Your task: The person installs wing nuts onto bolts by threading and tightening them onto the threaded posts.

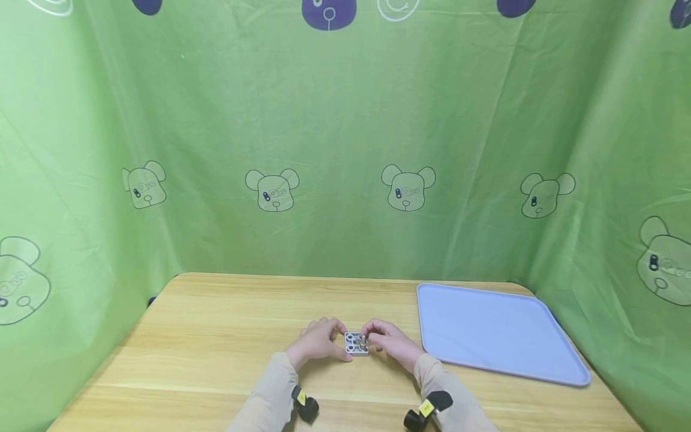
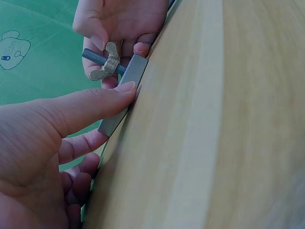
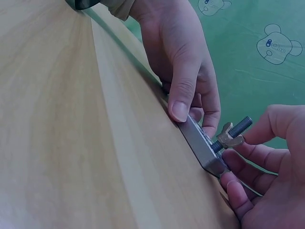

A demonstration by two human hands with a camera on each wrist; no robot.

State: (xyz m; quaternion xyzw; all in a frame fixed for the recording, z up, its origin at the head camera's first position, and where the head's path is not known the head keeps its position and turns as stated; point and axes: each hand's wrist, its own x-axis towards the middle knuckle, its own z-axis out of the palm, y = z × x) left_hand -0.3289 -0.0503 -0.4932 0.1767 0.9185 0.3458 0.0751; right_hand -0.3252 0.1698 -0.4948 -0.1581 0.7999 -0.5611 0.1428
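Observation:
A small grey metal block [image 1: 356, 353] with round holes in its top lies flat on the wooden table. From it rises a threaded bolt [image 3: 241, 127] carrying a wing nut [image 2: 111, 62] partway along its shank. My left hand [image 1: 318, 343] grips the block at its left side, thumb on the near edge and fingers at the far one. At the block's right side, my right hand [image 1: 396, 344] has curled fingers at the wing nut, a fingertip against one wing. Its lower fingers rest by the block's end in the right wrist view.
A pale blue tray [image 1: 496, 327] lies on the right part of the wooden table [image 1: 227, 312]. Green curtains [image 1: 345, 240] with bear-face prints hang behind and at both sides. Each sleeve carries a black wrist camera [image 1: 308, 408].

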